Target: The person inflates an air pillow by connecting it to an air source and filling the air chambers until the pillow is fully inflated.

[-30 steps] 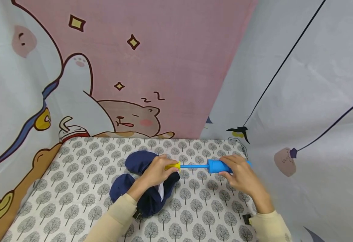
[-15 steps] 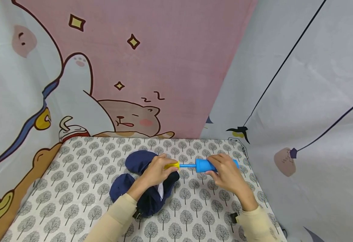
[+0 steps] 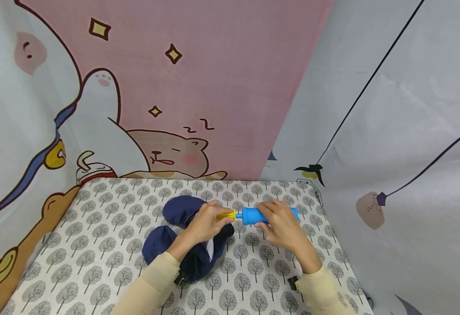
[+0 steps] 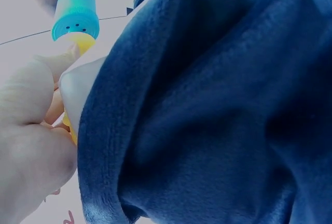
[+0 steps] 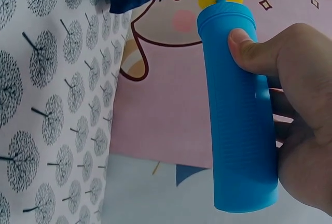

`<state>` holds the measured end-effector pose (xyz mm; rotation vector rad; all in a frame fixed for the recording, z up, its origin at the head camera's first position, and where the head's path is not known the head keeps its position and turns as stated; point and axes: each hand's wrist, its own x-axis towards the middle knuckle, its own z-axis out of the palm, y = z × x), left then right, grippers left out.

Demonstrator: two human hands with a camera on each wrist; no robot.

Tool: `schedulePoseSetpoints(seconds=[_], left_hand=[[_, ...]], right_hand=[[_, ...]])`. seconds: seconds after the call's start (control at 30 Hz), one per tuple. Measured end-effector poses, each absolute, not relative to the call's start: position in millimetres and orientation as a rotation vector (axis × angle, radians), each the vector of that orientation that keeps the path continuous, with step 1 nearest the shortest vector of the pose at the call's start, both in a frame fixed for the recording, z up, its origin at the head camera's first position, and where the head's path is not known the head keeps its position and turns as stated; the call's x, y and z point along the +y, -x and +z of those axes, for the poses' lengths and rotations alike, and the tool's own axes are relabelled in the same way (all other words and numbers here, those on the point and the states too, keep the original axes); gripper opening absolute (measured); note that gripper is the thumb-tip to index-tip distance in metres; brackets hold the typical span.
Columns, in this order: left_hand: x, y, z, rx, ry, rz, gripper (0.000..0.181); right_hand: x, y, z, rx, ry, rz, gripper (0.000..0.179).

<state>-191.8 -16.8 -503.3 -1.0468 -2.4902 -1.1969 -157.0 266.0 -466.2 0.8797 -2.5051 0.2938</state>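
Head view: left grip [image 3: 205, 223] pinched yellow end [image 3: 226, 215], right grip [image 3: 282, 225] curled round blue tube [image 3: 251, 215]; navy cloth [image 3: 200, 264] lay on surface [image 3: 249, 273].

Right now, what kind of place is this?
Perhaps a small curtained-off corner for working or playing: cartoon curtains hang behind and beside a tree-print tabletop.

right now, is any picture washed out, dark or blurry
Left wrist: washed out at left, the left hand pale, the cloth dark in its folds. Right wrist: dimmer, the right hand partly shaded, the pump fairly crisp. Head: evenly lit, no harsh glare.
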Motion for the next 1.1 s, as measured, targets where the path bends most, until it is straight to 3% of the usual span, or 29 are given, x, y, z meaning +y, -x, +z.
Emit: schedulePoseSetpoints(seconds=[0.43, 0.87, 1.1], left_hand=[[-14.0, 191.0, -495.8, -2.550, 1.060, -1.129, 0.029], [-22.2, 192.7, -494.3, -2.563, 1.123, -1.087, 0.022], [-28.4, 193.0, -492.0, -2.534, 1.129, -1.074, 0.020]], right_hand=[[260.0, 159.1, -463.4, -2.542, -0.893, 0.256, 0.057], [308.3, 154.2, -453.0, -2.599, -0.918, 0.258, 0.059], [337.0, 147.6, -447.9, -2.767, -0.754, 0.409, 0.057]])
